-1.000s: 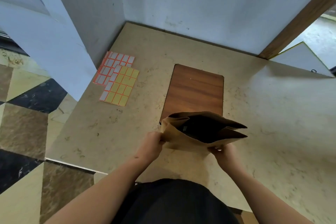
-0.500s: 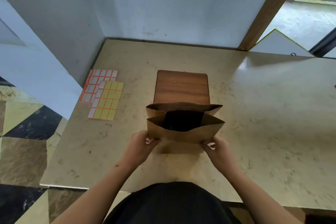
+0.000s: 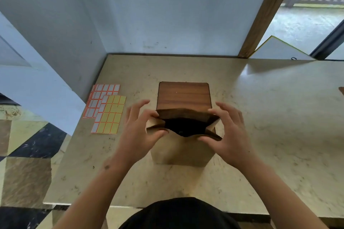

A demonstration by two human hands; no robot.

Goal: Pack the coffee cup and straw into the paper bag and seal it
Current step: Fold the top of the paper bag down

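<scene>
A brown paper bag [image 3: 181, 151] stands upright on the beige table [image 3: 270, 117], its mouth open and dark inside. My left hand [image 3: 138, 134] pinches the left side of the bag's rim between thumb and fingers. At the right side of the rim my right hand [image 3: 229, 134] pinches the paper the same way. Both hands hold the mouth spread. No coffee cup or straw shows anywhere; whatever lies inside the bag is hidden in shadow.
A wooden board [image 3: 184, 95] lies flat just behind the bag. Two sheets of sticker labels [image 3: 107, 108], orange-edged and yellow, lie to the left near the table's edge. A blue-grey wall closes off the back, and a wooden post [image 3: 260, 15] stands at the back right.
Both hands have risen from the bag's lower front corners to its rim. The bag now stands a little farther back, against the board's front edge, with its mouth pulled wider.
</scene>
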